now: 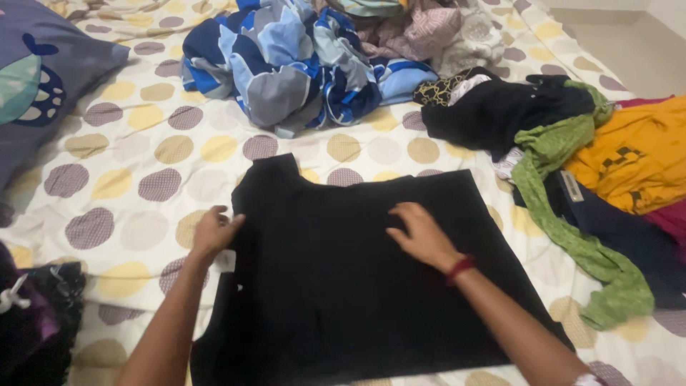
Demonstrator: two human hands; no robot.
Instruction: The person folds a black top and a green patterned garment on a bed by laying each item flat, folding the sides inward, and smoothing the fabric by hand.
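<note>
A black garment lies spread flat on a bed sheet with purple and yellow dots. My left hand grips the garment's left edge, fingers curled around the fabric. My right hand rests flat on the cloth near its middle, fingers spread, with a red band at the wrist.
A blue patterned bundle of cloth sits at the back. To the right lies a pile with a black garment, a green scarf and an orange shirt. A grey pillow is at the left, dark clothes at lower left.
</note>
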